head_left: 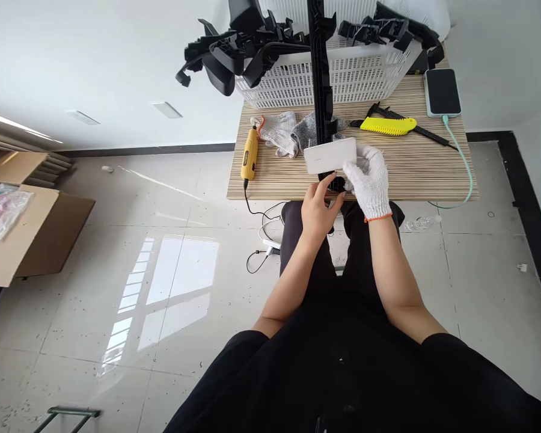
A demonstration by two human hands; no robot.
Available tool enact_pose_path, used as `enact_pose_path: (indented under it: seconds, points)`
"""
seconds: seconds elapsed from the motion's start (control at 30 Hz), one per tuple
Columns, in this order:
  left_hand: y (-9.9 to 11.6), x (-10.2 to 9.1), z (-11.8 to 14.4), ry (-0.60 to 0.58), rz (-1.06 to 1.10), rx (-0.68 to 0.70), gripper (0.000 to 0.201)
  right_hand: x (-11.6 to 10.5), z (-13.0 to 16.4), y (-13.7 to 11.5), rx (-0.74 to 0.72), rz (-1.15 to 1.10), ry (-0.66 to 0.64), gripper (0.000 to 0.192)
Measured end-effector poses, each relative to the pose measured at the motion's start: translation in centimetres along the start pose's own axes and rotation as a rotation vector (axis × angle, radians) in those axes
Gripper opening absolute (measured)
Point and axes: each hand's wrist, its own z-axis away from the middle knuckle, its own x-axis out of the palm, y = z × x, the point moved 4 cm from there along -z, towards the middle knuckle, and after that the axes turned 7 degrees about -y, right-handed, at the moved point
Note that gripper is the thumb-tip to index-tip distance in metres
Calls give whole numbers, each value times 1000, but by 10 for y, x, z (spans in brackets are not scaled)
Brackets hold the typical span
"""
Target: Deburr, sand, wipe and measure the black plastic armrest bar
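White block (330, 156) sits at the tabletop's (424, 174) near edge, centre of frame, laid across a long black part (321, 78) that runs up toward the top edge. My right hand (369, 180), in a white knit glove, rests against the block's right end; its grip is curled onto the black part's lower end, just under the block. My left hand (318, 210) is bare, fingers touching the same black end from below; grip half closed, and I cannot tell how firmly it holds. Left of the block: a yellow tool (249, 154) with a black cord, then loose gloves (288, 132). Upper right: yellow knife (388, 125), phone (442, 91). Top centre: white basket (356, 72) of black parts.
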Motion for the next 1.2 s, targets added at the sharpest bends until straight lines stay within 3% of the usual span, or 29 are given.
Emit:
enact_pose_path:
  seconds: [0.17, 0.3, 0.43, 0.57, 0.73, 0.9, 1.07, 1.2]
  points:
    - [0, 1, 0, -22, 1, -10, 42, -3, -2, -1, 70, -66, 8, 41]
    - [-1, 1, 0, -10, 13, -1, 42, 1, 0, -7, 50, -50, -55, 38]
    - [-1, 1, 0, -6, 18, 0, 42, -2, 2, -8, 90, -82, 6, 36]
    - [1, 1, 1, 4, 15, -3, 41, 0, 1, -9, 62, -73, -53, 35]
    - [3, 0, 0, 21, 17, 8, 44, -5, 0, -6, 105, -173, 38, 36]
    - [1, -3, -1, 51, 54, -11, 39, 1, 3, -9, 77, -105, -88, 34]
    - [1, -4, -1, 56, 25, -19, 39, 0, 2, -6, 134, -156, -31, 29]
    - [-2, -4, -1, 71, 46, -79, 39, 2, 4, -7, 99, -58, -95, 21]
